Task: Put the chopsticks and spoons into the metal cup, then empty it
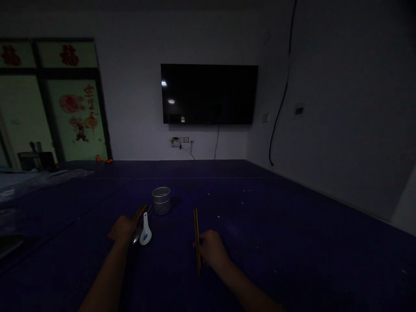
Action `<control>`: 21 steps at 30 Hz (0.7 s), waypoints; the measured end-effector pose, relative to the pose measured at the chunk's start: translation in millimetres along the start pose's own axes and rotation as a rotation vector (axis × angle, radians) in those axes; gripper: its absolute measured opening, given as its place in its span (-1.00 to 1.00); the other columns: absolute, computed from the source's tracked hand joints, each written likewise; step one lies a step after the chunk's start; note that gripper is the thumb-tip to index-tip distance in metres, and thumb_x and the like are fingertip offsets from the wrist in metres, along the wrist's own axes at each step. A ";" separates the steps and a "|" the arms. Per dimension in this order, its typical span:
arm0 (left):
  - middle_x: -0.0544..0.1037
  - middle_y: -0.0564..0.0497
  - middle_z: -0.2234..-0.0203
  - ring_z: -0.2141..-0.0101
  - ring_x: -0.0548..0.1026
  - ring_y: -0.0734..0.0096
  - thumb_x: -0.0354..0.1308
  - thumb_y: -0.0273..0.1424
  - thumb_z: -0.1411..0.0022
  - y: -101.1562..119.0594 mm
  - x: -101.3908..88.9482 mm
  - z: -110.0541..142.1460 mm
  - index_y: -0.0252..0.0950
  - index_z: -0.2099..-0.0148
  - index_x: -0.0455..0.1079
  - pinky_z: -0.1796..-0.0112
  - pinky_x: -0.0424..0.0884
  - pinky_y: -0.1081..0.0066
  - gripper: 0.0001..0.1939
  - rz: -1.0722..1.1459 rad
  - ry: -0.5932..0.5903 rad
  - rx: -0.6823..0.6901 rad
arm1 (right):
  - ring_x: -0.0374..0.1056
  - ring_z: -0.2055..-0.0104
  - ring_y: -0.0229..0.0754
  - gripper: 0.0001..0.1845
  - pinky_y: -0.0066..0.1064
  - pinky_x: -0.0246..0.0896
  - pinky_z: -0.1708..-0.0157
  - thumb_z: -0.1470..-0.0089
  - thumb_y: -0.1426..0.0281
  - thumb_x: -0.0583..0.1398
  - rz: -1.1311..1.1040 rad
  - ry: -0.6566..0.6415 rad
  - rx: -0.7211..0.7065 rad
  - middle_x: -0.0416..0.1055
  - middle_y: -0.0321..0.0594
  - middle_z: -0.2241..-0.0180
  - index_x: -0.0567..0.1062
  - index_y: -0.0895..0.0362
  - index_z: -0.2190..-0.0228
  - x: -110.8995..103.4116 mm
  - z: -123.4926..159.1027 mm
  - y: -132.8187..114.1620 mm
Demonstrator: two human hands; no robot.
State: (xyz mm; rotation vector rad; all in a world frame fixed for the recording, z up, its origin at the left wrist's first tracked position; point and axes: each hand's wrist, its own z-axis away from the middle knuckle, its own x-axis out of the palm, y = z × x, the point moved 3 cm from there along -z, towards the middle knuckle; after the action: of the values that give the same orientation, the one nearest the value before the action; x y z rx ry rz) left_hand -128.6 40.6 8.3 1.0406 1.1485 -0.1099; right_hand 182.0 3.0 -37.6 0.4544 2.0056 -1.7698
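Note:
My right hand (212,249) is closed around a pair of wooden chopsticks (196,223), which point away from me over the dark blue surface. Further left, my left hand (123,229) is curled, and more wooden chopsticks (139,212) stick out past its fingers. Its fingertips are partly hidden. Right beside that hand lie a shiny metal spoon (136,235) and a white ceramic soup spoon (145,235) with a blue mark in its bowl. Behind the spoons a metal cup (161,201) stands upright, apart from both hands.
The dark blue surface (247,234) stretches to the wall, with small white scraps scattered on it. Clear plastic wrapping (42,180) lies at the left. Small orange objects (104,160) sit at the far edge. A television (209,94) and a hanging black cable (280,112) are on the walls.

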 end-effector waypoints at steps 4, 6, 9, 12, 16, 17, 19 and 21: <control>0.51 -0.43 0.22 0.13 0.44 -0.22 0.15 -0.19 0.13 1.0 -0.2 0.4 -0.35 0.41 0.44 0.21 0.31 0.00 -0.68 -0.005 0.009 0.005 | 0.36 0.59 -0.26 -0.89 -0.53 0.09 0.61 0.09 0.36 0.26 0.168 0.020 -0.060 0.38 -0.28 0.67 0.54 0.15 0.55 -2.7 -0.5 0.7; 0.51 -0.44 0.22 0.15 0.45 -0.22 0.14 -0.19 0.11 1.1 -0.6 0.6 -0.37 0.35 0.46 0.24 0.33 0.01 -0.65 -0.010 0.028 0.006 | 0.40 0.51 -0.23 -0.85 -0.51 0.12 0.56 0.07 0.32 0.25 0.303 0.030 -0.044 0.44 -0.23 0.59 0.55 0.15 0.52 -4.7 0.8 -1.7; 0.52 -0.43 0.22 0.18 0.48 -0.19 0.12 -0.16 0.07 0.9 0.1 0.0 -0.40 0.28 0.47 0.28 0.36 0.05 -0.59 -0.063 0.029 0.007 | 0.43 0.40 -0.19 -0.80 -0.49 0.13 0.48 0.04 0.28 0.23 0.480 0.032 -0.035 0.50 -0.16 0.46 0.57 0.15 0.47 -7.7 4.5 -8.1; 0.52 -0.42 0.23 0.18 0.47 -0.18 0.10 -0.10 0.05 1.2 1.0 -0.1 -0.40 0.27 0.47 0.31 0.36 0.08 -0.54 -0.118 0.020 0.011 | 0.44 0.33 -0.17 -0.79 -0.49 0.13 0.44 0.01 0.26 0.21 0.555 0.031 -0.041 0.52 -0.15 0.38 0.58 0.12 0.39 -9.8 9.3 -15.3; 0.52 -0.40 0.22 0.17 0.47 -0.17 0.10 -0.06 0.06 2.8 -0.3 3.6 -0.41 0.23 0.46 0.28 0.34 0.06 -0.49 -0.146 0.019 -0.004 | 0.44 0.27 -0.16 -0.78 -0.49 0.14 0.41 -0.01 0.24 0.19 0.591 0.025 -0.044 0.53 -0.16 0.34 0.58 0.08 0.37 -11.4 14.9 -22.5; 0.51 -0.40 0.21 0.16 0.46 -0.17 0.09 -0.06 0.06 3.2 -0.9 4.7 -0.41 0.20 0.46 0.27 0.34 0.06 -0.48 -0.147 0.019 -0.005 | 0.44 0.26 -0.15 -0.77 -0.49 0.15 0.39 -0.02 0.23 0.19 0.600 0.023 -0.045 0.53 -0.15 0.33 0.58 0.08 0.37 -11.7 15.8 -23.8; 0.50 -0.41 0.19 0.14 0.45 -0.17 0.07 -0.05 0.04 3.8 -1.6 6.3 -0.42 0.17 0.44 0.26 0.33 0.06 -0.45 -0.144 0.015 0.002 | 0.43 0.24 -0.14 -0.76 -0.48 0.15 0.38 -0.02 0.22 0.18 0.616 0.016 -0.048 0.53 -0.15 0.32 0.58 0.07 0.36 -11.8 16.9 -25.4; 0.50 -0.41 0.19 0.14 0.45 -0.19 0.06 -0.02 0.05 3.7 -1.4 5.8 -0.41 0.18 0.44 0.26 0.32 0.05 -0.43 -0.137 0.010 0.009 | 0.44 0.25 -0.14 -0.75 -0.48 0.15 0.39 -0.03 0.22 0.17 0.621 0.007 -0.047 0.52 -0.15 0.32 0.58 0.07 0.35 -11.6 17.2 -25.8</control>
State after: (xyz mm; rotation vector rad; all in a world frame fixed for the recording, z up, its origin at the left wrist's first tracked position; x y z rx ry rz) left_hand -123.1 37.9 11.8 0.9707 1.2284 -0.2184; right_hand 180.5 -17.1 -11.3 0.9464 1.6534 -1.3276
